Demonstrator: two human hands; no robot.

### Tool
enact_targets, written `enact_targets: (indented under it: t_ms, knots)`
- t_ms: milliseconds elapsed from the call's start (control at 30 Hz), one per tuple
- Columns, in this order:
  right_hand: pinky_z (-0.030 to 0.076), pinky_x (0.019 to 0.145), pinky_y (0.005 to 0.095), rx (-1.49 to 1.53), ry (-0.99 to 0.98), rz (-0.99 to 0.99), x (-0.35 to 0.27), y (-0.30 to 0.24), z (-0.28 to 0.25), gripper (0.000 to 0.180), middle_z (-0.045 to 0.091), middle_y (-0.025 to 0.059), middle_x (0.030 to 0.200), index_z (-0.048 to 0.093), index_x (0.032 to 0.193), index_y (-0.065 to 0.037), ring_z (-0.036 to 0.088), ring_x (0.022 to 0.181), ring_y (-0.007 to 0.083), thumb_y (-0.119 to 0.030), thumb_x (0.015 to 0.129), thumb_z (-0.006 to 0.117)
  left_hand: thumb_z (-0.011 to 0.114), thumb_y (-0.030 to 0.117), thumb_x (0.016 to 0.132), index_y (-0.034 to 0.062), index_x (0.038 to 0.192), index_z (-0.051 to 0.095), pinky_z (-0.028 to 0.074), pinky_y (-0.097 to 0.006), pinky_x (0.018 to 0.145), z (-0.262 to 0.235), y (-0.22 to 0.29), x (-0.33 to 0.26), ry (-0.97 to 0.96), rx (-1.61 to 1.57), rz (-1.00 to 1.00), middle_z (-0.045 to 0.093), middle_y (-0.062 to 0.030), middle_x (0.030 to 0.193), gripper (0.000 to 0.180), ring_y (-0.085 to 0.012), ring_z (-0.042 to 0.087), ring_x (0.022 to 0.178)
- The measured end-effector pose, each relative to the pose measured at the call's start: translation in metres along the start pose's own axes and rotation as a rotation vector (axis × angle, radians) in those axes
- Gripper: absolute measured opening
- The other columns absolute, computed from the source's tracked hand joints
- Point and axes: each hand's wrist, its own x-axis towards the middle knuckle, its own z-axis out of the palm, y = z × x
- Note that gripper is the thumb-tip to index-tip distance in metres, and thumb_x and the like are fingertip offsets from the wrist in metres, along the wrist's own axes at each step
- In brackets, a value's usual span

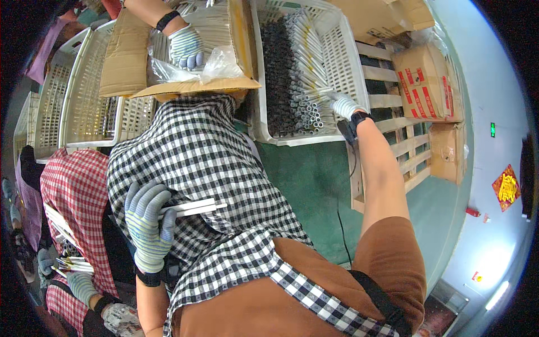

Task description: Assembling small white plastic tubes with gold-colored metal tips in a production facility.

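My left hand, in a striped knit glove, is closed around a few slim white tubes in front of my checkered apron. Their ends point to the right. My right arm reaches out to a white plastic crate. There my gloved right hand has its fingers closed at the end of white tubes lying in a stack. Some of these tubes show open round ends toward me. A dense bundle of black tubes or rods fills the crate's left side.
At the far side a co-worker's gloved hand rests in an open cardboard box with plastic film. Left, another person's gloved hand holds thin sticks. A wooden pallet with a taped carton stands right. Empty-looking crates line the left.
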Motion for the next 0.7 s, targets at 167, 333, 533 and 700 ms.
enact_targets:
  t_ms: [167, 333, 533, 700]
  knots:
    - [0.042, 0.099, 0.0388, 0.177, 0.010, -0.049, -0.055, -0.042, -0.041, 0.047, 0.060, 0.0208, 0.123, 0.056, 0.125, -0.001, 0.055, 0.117, 0.0348, -0.022, 0.083, 0.053, 0.061, 0.019, 0.082, 0.0060, 0.105, 0.060, 0.035, -0.052, 0.104, -0.001, 0.001, 0.001, -0.021, 0.007, 0.030, 0.063, -0.0112, 0.107, 0.026, -0.0314, 0.058, 0.108]
    - [0.044, 0.096, 0.0398, 0.584, 0.213, -0.181, -0.109, -0.088, -0.027, 0.040, 0.062, 0.0185, 0.118, 0.056, 0.124, -0.008, 0.057, 0.110, 0.0372, -0.013, 0.085, 0.058, 0.066, 0.021, 0.077, 0.0074, 0.102, 0.062, 0.037, -0.051, 0.102, -0.004, -0.003, -0.001, -0.008, 0.000, 0.020, 0.064, -0.0088, 0.105, 0.029, -0.0298, 0.059, 0.104]
    - [0.045, 0.094, 0.0384, 0.533, 0.555, -0.084, -0.123, -0.105, -0.005, 0.029, 0.064, 0.0193, 0.110, 0.060, 0.114, -0.004, 0.061, 0.105, 0.0347, -0.007, 0.085, 0.057, 0.061, 0.028, 0.081, 0.0078, 0.101, 0.062, 0.037, -0.049, 0.102, -0.004, -0.009, -0.004, -0.016, -0.032, 0.017, 0.065, -0.0098, 0.106, 0.028, -0.0303, 0.060, 0.105]
    - [0.046, 0.091, 0.0408, 0.443, 0.516, -0.144, -0.126, -0.112, 0.003, 0.025, 0.064, 0.0181, 0.110, 0.061, 0.110, -0.004, 0.060, 0.102, 0.0366, -0.009, 0.087, 0.055, 0.063, 0.030, 0.082, 0.0091, 0.102, 0.062, 0.038, -0.050, 0.099, -0.007, -0.011, -0.007, -0.011, -0.063, 0.012, 0.065, -0.0086, 0.106, 0.029, -0.0296, 0.060, 0.105]
